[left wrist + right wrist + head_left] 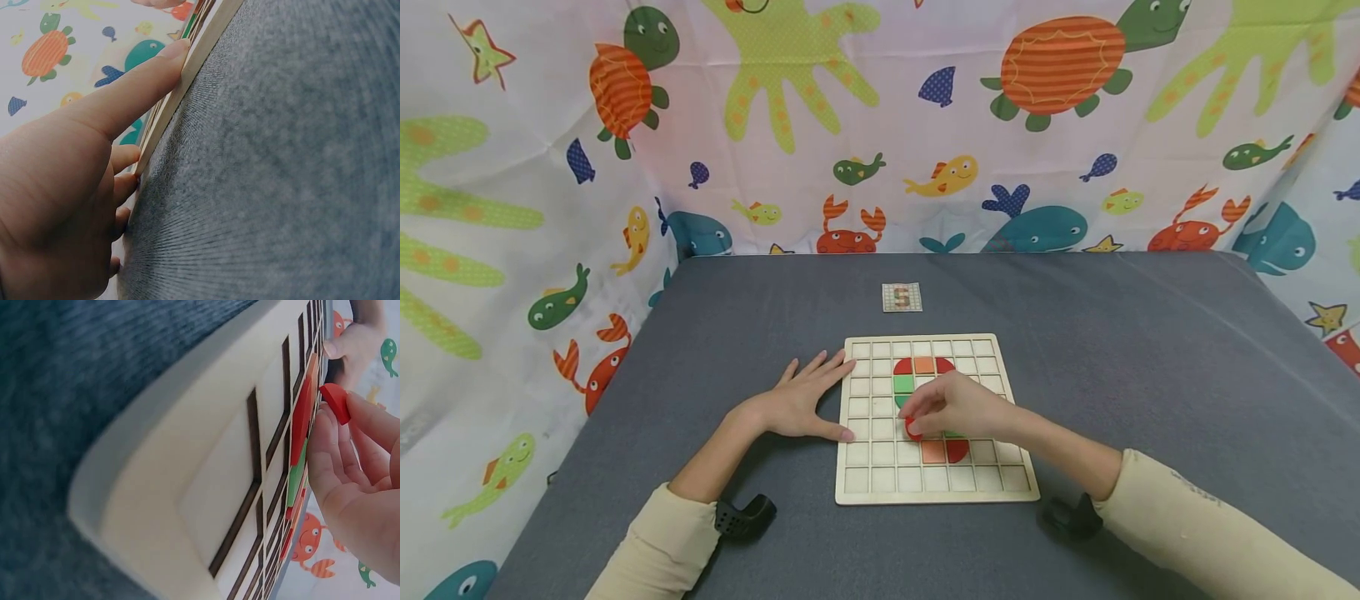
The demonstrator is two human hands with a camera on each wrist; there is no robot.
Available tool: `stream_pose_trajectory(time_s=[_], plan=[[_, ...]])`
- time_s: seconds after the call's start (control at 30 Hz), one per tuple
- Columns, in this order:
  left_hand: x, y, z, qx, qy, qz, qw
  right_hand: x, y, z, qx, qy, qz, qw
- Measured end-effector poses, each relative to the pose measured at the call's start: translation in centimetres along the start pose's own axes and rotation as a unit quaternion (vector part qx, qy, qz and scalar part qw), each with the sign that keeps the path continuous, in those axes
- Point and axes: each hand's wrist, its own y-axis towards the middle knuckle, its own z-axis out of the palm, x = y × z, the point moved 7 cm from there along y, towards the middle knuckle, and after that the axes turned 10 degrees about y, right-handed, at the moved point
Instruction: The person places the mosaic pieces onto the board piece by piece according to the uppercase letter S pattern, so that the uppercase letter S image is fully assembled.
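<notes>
A wooden grid board (857,481) lies on the table. My right hand (961,405) is over its middle and pinches a red rounded piece (336,403) between thumb and fingers, just above the cells. My left hand (801,402) rests at the board's left side, fingers spread, with the thumb and fingertips touching its edge. Red corner pieces (945,365), an orange square (923,365) and a green square (903,384) sit in the upper cells. Lower down are another orange square (933,452) and a red rounded piece (957,451). My right hand hides some central cells.
Behind the board lies a small card (902,297) with a coloured pattern on a grid. Grey cloth (1150,375) covers the table. A printed curtain (917,125) with sea animals hangs at the back and along the sides.
</notes>
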Motion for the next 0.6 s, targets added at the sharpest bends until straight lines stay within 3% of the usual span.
stream_pose_trajectory(time_s=[0.2, 0.43, 0.6], plan=[[0.0, 0.0, 0.1, -0.001, -0.001, 0.000, 1.0000, 0.2, 0.3, 0.5, 0.013, -0.034, -0.015, 0.999], [0.0, 0.0, 0.1, 0.000, 0.001, -0.003, 1.0000, 0.9, 0.8, 1.5, 0.041, -0.067, -0.064, 0.995], [0.0, 0.0, 0.1, 0.002, 0.000, -0.003, 1.0000, 1.1, 0.8, 1.9, 0.048, -0.077, -0.066, 0.994]])
